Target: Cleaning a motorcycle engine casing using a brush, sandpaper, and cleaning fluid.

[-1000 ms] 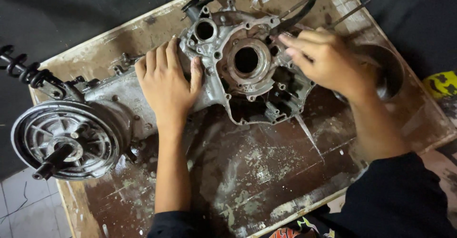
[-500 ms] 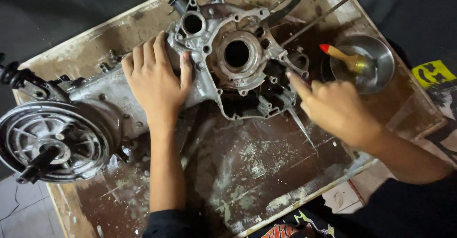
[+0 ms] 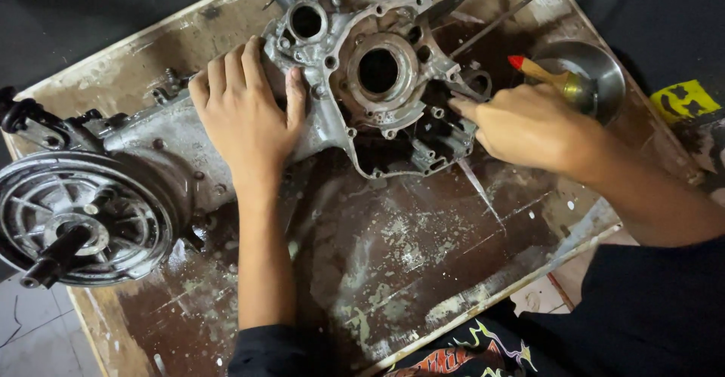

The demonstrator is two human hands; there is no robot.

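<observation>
Left hand (image 3: 245, 116) pressed flat, fingers spread, steadying grey engine casing (image 3: 355, 83) at wooden board's (image 3: 423, 271) far edge; right hand (image 3: 529, 124) loosely curled, fingertip probing casing's right side; brush (image 3: 547, 75) parked in metal bowl (image 3: 596, 64).

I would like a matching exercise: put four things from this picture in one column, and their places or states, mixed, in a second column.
Things:
1. left hand
2. right hand
3. brush
4. round drum

Places or states:
A. lying in the metal bowl
B. flat on the engine case
C. at the board's left end
D. fingertips at the case's right edge

Pairs: 1-B, 2-D, 3-A, 4-C
</observation>
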